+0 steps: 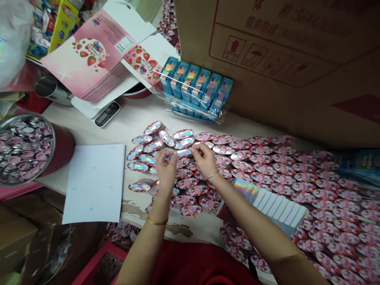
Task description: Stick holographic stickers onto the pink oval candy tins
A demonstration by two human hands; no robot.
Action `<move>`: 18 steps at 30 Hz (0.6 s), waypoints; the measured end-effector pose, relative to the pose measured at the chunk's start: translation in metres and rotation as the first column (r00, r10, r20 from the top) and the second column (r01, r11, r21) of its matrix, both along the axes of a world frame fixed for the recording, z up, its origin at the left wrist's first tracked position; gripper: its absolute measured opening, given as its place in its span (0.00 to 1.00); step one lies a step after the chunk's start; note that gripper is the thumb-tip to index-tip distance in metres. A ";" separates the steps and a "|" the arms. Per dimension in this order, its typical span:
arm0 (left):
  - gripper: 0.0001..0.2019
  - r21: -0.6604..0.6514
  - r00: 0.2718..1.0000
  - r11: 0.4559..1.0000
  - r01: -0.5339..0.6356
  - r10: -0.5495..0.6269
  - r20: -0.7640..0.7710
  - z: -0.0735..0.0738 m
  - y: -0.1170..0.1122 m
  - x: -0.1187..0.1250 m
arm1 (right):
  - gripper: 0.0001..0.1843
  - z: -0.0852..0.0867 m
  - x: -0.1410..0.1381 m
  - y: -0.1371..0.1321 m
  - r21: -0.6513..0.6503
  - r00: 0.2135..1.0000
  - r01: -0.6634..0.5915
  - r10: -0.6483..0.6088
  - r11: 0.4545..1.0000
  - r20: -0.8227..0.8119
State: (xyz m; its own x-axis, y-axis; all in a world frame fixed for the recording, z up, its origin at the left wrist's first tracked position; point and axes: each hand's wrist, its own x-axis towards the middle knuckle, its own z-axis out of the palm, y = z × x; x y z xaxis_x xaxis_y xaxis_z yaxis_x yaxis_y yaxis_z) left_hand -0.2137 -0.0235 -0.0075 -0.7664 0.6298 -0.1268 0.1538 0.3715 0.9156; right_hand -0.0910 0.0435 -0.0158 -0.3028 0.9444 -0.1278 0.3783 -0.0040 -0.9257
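Note:
Between the pinched fingertips of my left hand (166, 166) and my right hand (204, 158) is a narrow shiny holographic sticker (184, 152), held by its two ends. It lies over or just above one of the oval tins; whether it touches is too small to tell. Oval tins with holographic strips on top (139, 187) stand around my left hand. To the right spread many red-and-white oval tins with pink round centres (304, 185). Under my right forearm, a sheet of silvery sticker strips (277, 206) rests on the tins.
A metal pot (63, 138) of small pink-and-silver pieces stands left, beside a stack of white paper (95, 184). Behind are a blue pack in clear film (194, 89), a pink printed carton stack (92, 55), a scale (107, 114) and a large cardboard box (276, 67).

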 end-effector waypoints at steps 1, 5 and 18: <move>0.06 -0.033 0.997 0.999 0.019 -0.022 -0.069 -0.005 0.001 0.000 | 0.14 0.000 0.002 0.001 0.075 0.994 -0.023 0.014 0.997 0.107; 0.04 -0.193 0.949 0.980 0.049 -0.106 -0.298 -0.018 0.003 0.003 | 0.12 0.001 0.006 0.002 0.215 0.885 -0.193 0.076 0.957 0.460; 0.21 -0.336 0.861 0.941 0.046 -0.208 -0.465 -0.011 0.010 0.007 | 0.32 0.009 0.013 0.002 0.259 0.868 -0.261 0.109 0.930 0.484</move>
